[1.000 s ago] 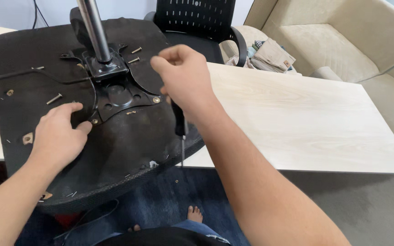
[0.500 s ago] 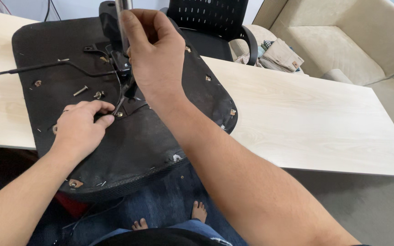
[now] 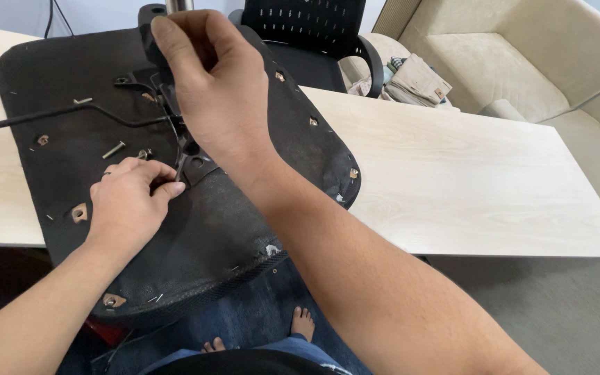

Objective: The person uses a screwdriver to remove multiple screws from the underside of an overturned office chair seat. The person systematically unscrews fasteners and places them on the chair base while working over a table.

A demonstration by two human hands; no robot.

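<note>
While the upturned black seat pan (image 3: 230,208) lies on the pale wooden table (image 3: 467,180), its near edge overhanging, the person's left hand (image 3: 128,205) rests on its underside, fingers pinched at the near corner of the black metal mounting plate (image 3: 192,163); what they pinch is hidden. Just beyond, the right hand (image 3: 213,94) closes round something at the plate, though I cannot tell what. To the left, a loose bolt (image 3: 113,149) lies on the pan beside the thin lever rod (image 3: 57,114). Far right stand a black office chair (image 3: 314,31) and beige sofa (image 3: 522,55).
</note>
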